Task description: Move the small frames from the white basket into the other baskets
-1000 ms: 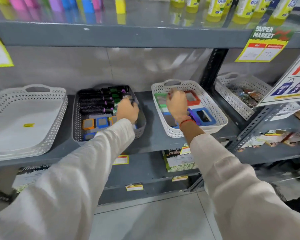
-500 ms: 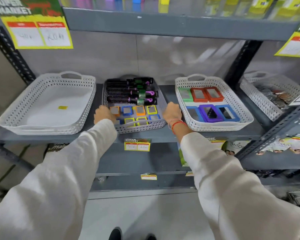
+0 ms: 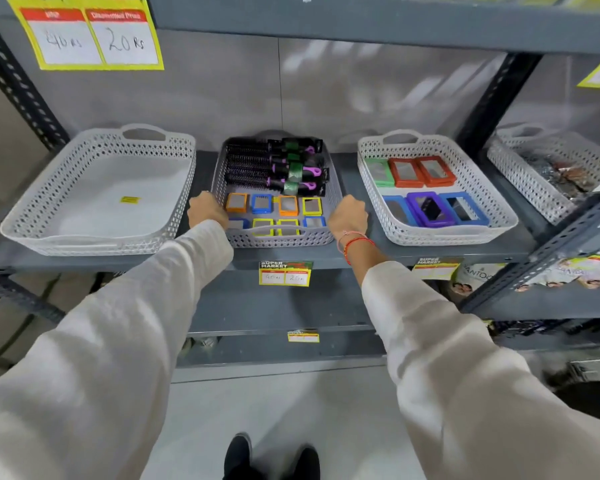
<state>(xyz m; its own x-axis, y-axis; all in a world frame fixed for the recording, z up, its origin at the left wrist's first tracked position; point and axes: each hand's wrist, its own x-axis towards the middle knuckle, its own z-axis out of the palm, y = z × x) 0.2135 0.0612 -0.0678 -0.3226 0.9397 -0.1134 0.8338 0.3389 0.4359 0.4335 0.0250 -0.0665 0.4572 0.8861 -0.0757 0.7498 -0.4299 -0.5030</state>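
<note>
A grey basket [image 3: 281, 239] stands mid-shelf, with black-and-purple hairbrushes [image 3: 274, 168] at its back and several small coloured frames [image 3: 237, 202] in two rows at its front. My left hand [image 3: 207, 211] grips its left rim near the front corner. My right hand [image 3: 349, 214], with a red thread on the wrist, grips its right rim. A white basket [image 3: 97, 244] on the left holds only a yellow sticker [image 3: 130, 199]. The white basket [image 3: 440, 237] on the right holds several larger frames [image 3: 428, 209] in green, red, blue and purple.
A further white basket [image 3: 520, 174] with packets sits on the adjoining shelf at the right. Dark uprights [image 3: 489, 98] frame the bay, and the shelf above hangs low. Price tags [image 3: 284, 273] hang from the shelf edge. My shoes [image 3: 271, 459] stand on the floor below.
My left hand has come out of the grey basket and my right hand out of the right white basket. Both have moved to the grey basket's sides, and my view has pulled back.
</note>
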